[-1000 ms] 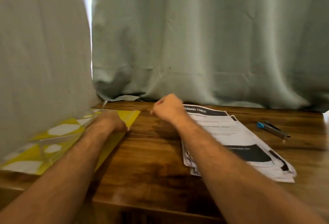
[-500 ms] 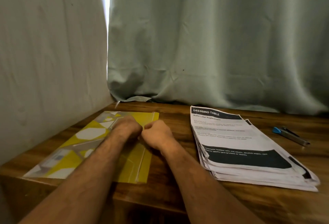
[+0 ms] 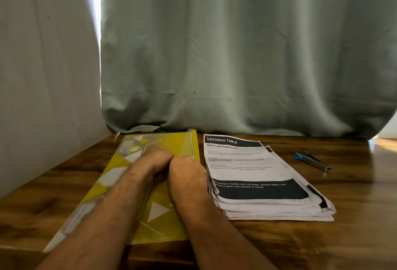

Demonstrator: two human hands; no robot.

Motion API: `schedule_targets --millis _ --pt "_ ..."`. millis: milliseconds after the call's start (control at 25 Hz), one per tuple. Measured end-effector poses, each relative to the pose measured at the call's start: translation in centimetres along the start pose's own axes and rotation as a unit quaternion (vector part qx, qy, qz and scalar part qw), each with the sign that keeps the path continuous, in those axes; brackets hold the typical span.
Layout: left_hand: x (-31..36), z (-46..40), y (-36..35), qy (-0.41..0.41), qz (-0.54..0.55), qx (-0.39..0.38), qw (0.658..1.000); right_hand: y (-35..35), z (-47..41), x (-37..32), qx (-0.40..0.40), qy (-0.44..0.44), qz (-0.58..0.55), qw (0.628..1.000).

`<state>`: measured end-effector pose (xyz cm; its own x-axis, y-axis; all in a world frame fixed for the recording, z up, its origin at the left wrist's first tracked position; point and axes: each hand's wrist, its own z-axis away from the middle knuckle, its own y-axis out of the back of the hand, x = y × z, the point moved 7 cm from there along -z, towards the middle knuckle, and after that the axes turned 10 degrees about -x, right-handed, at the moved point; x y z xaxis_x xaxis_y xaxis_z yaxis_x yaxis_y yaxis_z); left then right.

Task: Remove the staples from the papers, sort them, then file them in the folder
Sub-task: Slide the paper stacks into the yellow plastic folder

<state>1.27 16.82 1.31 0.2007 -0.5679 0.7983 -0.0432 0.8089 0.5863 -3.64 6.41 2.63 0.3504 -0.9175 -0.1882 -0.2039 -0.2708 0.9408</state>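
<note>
I see both fists curled, left hand point(image 3: 153, 160) and right hand point(image 3: 185, 173) resting knuckle-to-knuckle on the folder point(image 3: 171, 209), contents untellable; papers point(image 3: 257, 175) just right, staple remover point(image 3: 312, 161) beyond — I'd grab that first.

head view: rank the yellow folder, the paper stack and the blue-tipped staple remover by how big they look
1. yellow folder, partly hidden under both arms
2. paper stack, close to the folder in apparent size, so the order of these two is unsure
3. staple remover, clearly smallest, though it also lies farther back
</note>
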Motion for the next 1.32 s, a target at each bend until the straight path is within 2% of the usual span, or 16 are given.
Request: schedule_targets --millis 200,280,440,680,800,880,1040,1160,1320 --pt "-1.5 0.5 0.5 -0.067 -0.07 0.068 0.993 0.2 -0.3 1.5 -0.013 -0.046 -0.046 0.998" --pt "-2.5 0.0 0.8 -0.075 -0.028 0.054 0.995 0.2 -0.3 2.1 -0.011 -0.07 -0.087 0.994" --pt "-3.7 -0.3 0.5 -0.068 0.034 -0.025 0.997 -0.2 -0.7 2.1 -0.009 -0.084 -0.122 0.989" --pt "-3.1 0.3 0.8 -0.158 -0.035 0.024 0.987 -0.5 -1.3 3.0 0.045 -0.13 -0.2 0.97" --pt "-3.0 0.3 0.9 -0.177 -0.061 0.039 0.982 -0.5 -1.3 3.4 0.067 -0.14 -0.239 0.959" --pt "-2.8 0.3 0.7 -0.178 -0.084 0.038 0.98 -0.2 -1.2 3.6 0.083 -0.147 -0.251 0.953" --pt "-3.1 0.2 -0.4 -0.127 -0.21 0.012 0.969 1.6 -0.4 5.0 0.144 -0.157 -0.303 0.929" --pt "-3.4 0.4 -1.2 -0.084 -0.286 -0.028 0.954 1.8 0.0 5.3 0.135 -0.157 -0.298 0.932" --pt "-3.3 0.2 -1.7 -0.089 -0.332 -0.061 0.937 3.2 -0.4 7.4 0.148 -0.146 -0.315 0.926"
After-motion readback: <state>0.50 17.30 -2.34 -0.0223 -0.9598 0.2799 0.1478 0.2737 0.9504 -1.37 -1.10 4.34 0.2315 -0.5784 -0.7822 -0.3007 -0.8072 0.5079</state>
